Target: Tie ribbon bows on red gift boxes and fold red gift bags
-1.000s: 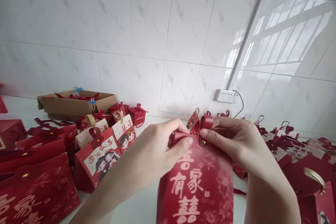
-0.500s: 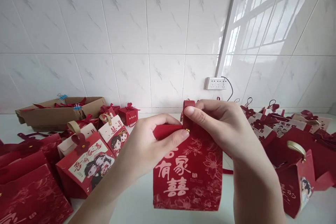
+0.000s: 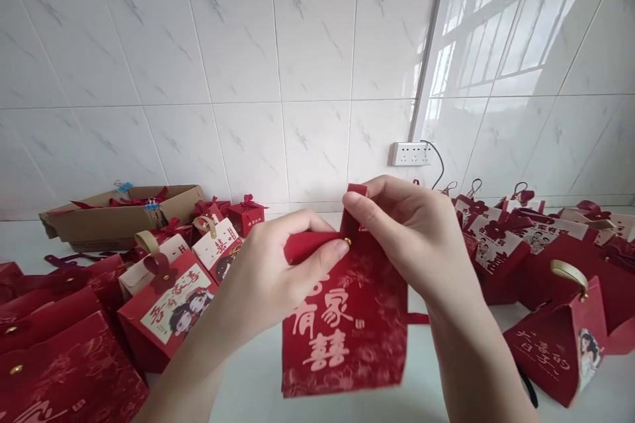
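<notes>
Before me I hold up a red gift box (image 3: 347, 337) printed with pale pink characters and flowers. A gold stud (image 3: 348, 241) sits near its top, at the foot of a red strap handle (image 3: 355, 211). My left hand (image 3: 278, 271) is closed on the box's top edge, its thumb tip beside the stud. My right hand (image 3: 411, 231) pinches the strap between thumb and fingers, just above the stud. The box's back and the fingers behind it are hidden.
Several red gift boxes (image 3: 169, 310) crowd the left. Behind them is a cardboard tray (image 3: 104, 228) with red ribbons. More boxes stand on the right, a triangular one (image 3: 550, 350) nearest. A power strip (image 3: 411, 154) hangs on the tiled wall (image 3: 238, 39).
The held box has shifted slightly left and tilted a little, with both hands still on it. The view has turned slightly, moving the surrounding boxes to the right.
</notes>
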Action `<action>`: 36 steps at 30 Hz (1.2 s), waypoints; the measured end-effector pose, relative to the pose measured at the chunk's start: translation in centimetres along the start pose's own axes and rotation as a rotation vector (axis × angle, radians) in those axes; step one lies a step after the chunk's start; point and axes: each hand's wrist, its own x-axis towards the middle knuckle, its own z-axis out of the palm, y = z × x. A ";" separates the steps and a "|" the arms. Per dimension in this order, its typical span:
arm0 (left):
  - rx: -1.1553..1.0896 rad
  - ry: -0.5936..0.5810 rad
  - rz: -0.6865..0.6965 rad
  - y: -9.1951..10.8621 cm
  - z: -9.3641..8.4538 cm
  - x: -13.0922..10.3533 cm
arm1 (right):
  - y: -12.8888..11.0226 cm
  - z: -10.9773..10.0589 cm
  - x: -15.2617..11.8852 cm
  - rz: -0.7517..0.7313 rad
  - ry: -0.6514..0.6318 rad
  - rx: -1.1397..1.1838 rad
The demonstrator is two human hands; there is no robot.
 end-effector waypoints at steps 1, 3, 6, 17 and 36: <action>0.062 0.072 0.012 -0.2 0.1 -0.1 | 0.2 0.1 -0.1 -0.040 0.050 -0.058; 0.181 0.289 0.060 -0.6 0.6 -0.1 | 0.3 0.0 -0.4 -0.096 0.160 -0.179; 0.298 0.584 0.163 -1.2 1.6 -0.2 | 0.1 0.0 -0.9 -0.076 0.071 -0.248; -0.163 -0.048 0.201 -0.5 0.5 -0.8 | -0.2 -1.4 -0.2 0.001 -0.437 0.005; -0.389 0.168 -0.070 -0.4 -0.9 0.0 | -0.1 -2.2 -0.7 0.123 -0.303 0.037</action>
